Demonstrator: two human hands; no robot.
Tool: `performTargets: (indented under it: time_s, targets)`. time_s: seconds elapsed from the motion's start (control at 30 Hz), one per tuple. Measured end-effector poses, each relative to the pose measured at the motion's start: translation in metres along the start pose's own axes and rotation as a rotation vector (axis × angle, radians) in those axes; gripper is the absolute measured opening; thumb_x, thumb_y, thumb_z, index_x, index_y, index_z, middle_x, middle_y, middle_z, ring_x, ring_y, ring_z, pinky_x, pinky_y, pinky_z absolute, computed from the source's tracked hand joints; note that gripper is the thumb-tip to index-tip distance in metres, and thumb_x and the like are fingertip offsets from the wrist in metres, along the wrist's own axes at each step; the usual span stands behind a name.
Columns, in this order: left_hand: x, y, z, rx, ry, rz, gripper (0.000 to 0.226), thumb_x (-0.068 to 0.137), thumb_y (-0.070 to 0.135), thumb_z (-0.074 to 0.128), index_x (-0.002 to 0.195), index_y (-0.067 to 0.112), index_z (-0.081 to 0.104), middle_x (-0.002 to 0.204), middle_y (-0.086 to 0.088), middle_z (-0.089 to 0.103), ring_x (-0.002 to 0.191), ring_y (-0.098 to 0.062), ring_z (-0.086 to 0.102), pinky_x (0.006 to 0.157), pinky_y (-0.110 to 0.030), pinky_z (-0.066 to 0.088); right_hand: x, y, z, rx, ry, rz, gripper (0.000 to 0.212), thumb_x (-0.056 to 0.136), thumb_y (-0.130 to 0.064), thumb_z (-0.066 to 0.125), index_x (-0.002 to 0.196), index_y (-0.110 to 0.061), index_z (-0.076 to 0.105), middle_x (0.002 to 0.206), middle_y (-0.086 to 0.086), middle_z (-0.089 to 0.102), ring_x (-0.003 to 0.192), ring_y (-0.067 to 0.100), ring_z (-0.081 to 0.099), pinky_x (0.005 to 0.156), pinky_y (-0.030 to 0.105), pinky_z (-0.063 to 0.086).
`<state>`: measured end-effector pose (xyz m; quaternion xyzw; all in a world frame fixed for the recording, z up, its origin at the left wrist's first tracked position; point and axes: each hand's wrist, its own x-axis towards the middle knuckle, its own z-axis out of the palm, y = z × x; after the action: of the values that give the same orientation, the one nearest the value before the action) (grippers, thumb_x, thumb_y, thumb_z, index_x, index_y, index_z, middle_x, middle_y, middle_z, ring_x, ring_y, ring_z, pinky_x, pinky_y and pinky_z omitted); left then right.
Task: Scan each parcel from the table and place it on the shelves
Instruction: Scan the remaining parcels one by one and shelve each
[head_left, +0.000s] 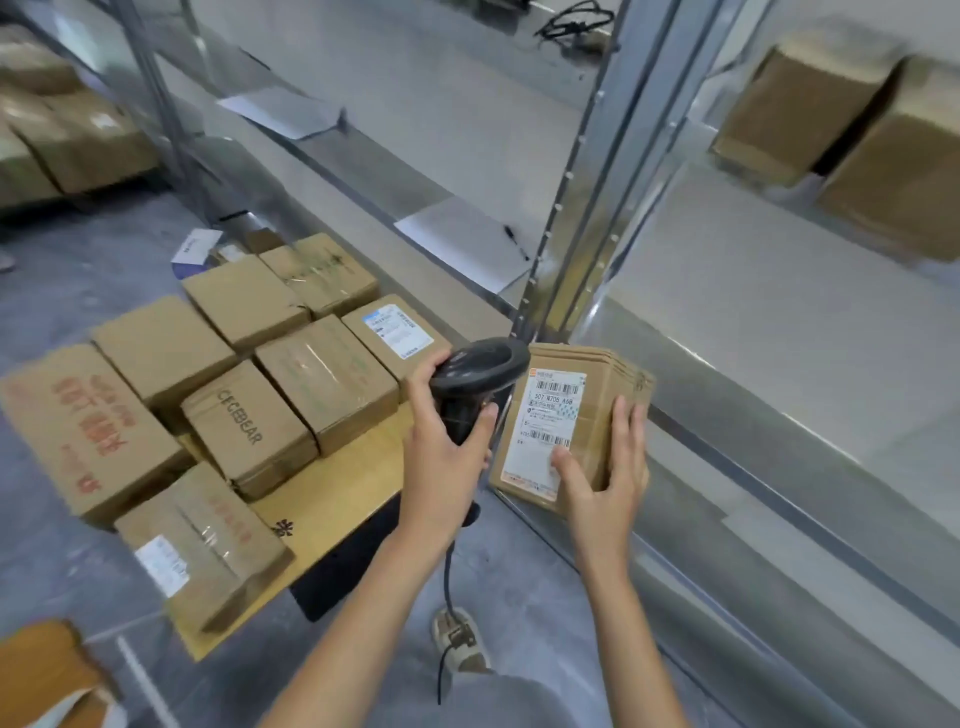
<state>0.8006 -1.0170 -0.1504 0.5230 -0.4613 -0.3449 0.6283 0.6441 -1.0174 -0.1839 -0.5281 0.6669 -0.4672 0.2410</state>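
Observation:
My left hand (447, 441) grips a black barcode scanner (480, 371), its head pointed at the white shipping label on a small brown parcel (592, 400). My right hand (605, 478) holds that parcel upright in the air, thumb on the label, fingers around its right edge. The parcel hovers in front of the metal shelf upright (587, 208). To the left, the low wooden table (332, 514) carries several more brown parcels (327, 384), some with labels or red print.
Metal shelves (753, 322) stand ahead and to the right, with two brown boxes (841, 130) on the upper right level. Paper sheets and a pen (517, 241) lie on the middle shelf. The scanner's cable hangs by my shoe (460, 642). More boxes (67, 140) are stacked far left.

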Motion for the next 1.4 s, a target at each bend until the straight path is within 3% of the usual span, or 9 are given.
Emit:
performTargets:
  time_s: [0.1,0.23,0.37,0.5,0.63,0.8,0.97,1.07,1.4]
  targets:
    - [-0.025,0.0,0.007,-0.011,-0.149,-0.043,0.069,0.095,0.01,0.07,0.124,0.063,0.037,0.111,0.033,0.06,0.066,-0.013,0.069,0.057,-0.02,0.056,-0.036,0.01,-0.038,0.024,0.125,0.095,0.085,0.078,-0.042,0.065,0.148,-0.058,0.02,0.162,-0.028,0.01,0.143,0.006,0.018,0.119,0.043,0.019]
    - [-0.06,-0.001,0.024,-0.035,-0.327,-0.096,0.064,0.097,0.01,0.067,0.125,0.059,0.036,0.102,0.03,0.063,0.057,-0.014,0.066,0.057,-0.022,0.055,-0.079,0.019,-0.085,0.086,0.292,0.185,0.088,0.076,-0.036,0.069,0.154,-0.044,0.03,0.164,-0.02,0.018,0.145,0.0,0.022,0.123,0.045,0.021]
    - [-0.09,0.006,0.048,-0.076,-0.479,-0.096,0.063,0.096,0.006,0.066,0.125,0.054,0.038,0.099,0.031,0.063,0.057,-0.015,0.064,0.056,-0.023,0.056,-0.117,0.028,-0.125,0.123,0.434,0.238,0.087,0.075,-0.036,0.069,0.154,-0.045,0.031,0.163,-0.024,0.019,0.141,-0.01,0.021,0.123,0.045,0.022]
    - [-0.12,0.02,0.072,-0.096,-0.594,-0.095,0.068,0.097,0.006,0.066,0.117,0.064,0.038,0.105,0.015,0.064,0.055,-0.015,0.064,0.057,-0.022,0.056,-0.146,0.038,-0.16,0.184,0.559,0.258,0.087,0.075,-0.031,0.071,0.153,-0.041,0.035,0.162,-0.023,0.024,0.144,-0.003,0.027,0.122,0.041,0.027]
    - [-0.149,0.03,0.1,-0.114,-0.699,-0.116,0.059,0.097,0.006,0.065,0.125,0.051,0.039,0.115,0.004,0.062,0.056,-0.021,0.068,0.06,-0.028,0.06,-0.172,0.048,-0.192,0.306,0.675,0.267,0.083,0.076,-0.027,0.073,0.151,-0.04,0.04,0.16,-0.024,0.03,0.141,-0.011,0.031,0.117,0.028,0.033]
    - [-0.199,0.045,0.139,-0.154,-0.831,-0.14,0.066,0.097,0.007,0.066,0.114,0.065,0.04,0.113,0.007,0.063,0.055,-0.022,0.068,0.06,-0.026,0.058,-0.209,0.062,-0.242,0.403,0.78,0.293,0.08,0.077,-0.022,0.074,0.147,-0.044,0.042,0.159,-0.019,0.034,0.144,0.004,0.036,0.118,0.045,0.036]
    - [-0.26,0.061,0.174,-0.159,-0.917,-0.126,0.067,0.097,0.008,0.066,0.114,0.067,0.04,0.115,0.0,0.064,0.056,-0.019,0.069,0.06,-0.023,0.058,-0.247,0.075,-0.302,0.444,0.842,0.308,0.074,0.076,-0.021,0.074,0.136,-0.055,0.045,0.157,-0.013,0.04,0.141,0.012,0.043,0.113,0.05,0.042]
    - [-0.298,0.073,0.195,-0.157,-0.959,-0.117,0.066,0.097,0.009,0.066,0.116,0.066,0.039,0.113,-0.008,0.066,0.059,-0.018,0.071,0.062,-0.024,0.059,-0.269,0.086,-0.34,0.471,0.878,0.322,0.074,0.076,-0.022,0.074,0.134,-0.057,0.045,0.156,-0.011,0.043,0.139,0.014,0.047,0.111,0.05,0.044]
    - [-0.429,0.102,0.277,-0.205,-1.038,-0.172,0.056,0.098,0.004,0.064,0.131,0.041,0.037,0.118,0.004,0.064,0.073,-0.028,0.075,0.075,-0.033,0.064,-0.335,0.144,-0.465,0.54,0.93,0.35,0.078,0.073,-0.021,0.074,0.139,-0.052,0.044,0.152,-0.005,0.048,0.132,0.016,0.055,0.102,0.037,0.053]
